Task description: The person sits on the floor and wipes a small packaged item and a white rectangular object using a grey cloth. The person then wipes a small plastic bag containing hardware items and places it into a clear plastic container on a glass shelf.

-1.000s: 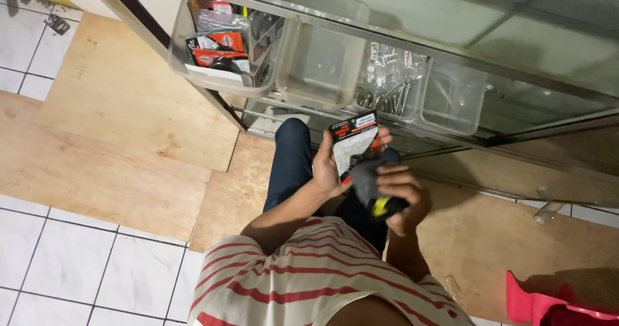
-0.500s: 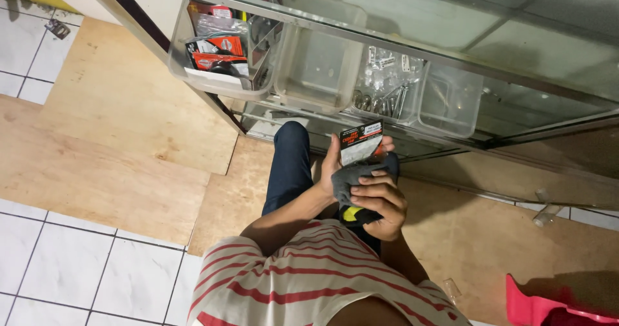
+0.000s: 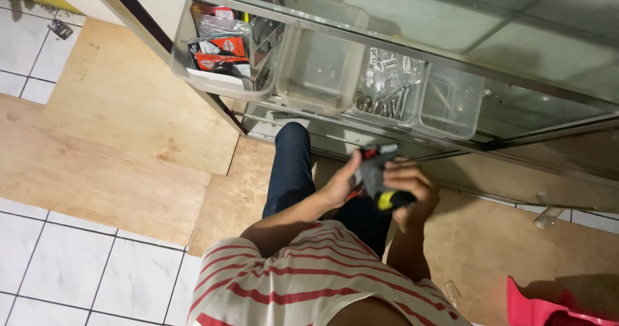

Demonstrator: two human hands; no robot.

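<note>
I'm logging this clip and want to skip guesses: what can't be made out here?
- Grey packet, head view: motion-blurred and wrapped by the left hand and right hand; its kind is unclear.
- Black and yellow thing: mostly hidden under the right hand.
- Small bagged parts in a clear bin: too small to tell.
- Red object: cut off by the frame's lower edge.

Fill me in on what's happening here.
A person in a striped shirt stands at a glass cabinet, looking down. Both hands are together in front of the body: the left hand and right hand grip a grey cloth bunched around a red packet and something with a yellow tip. Inside the cabinet, clear bins sit in a row: one holds packets, one looks empty, one holds bagged metal parts.
</note>
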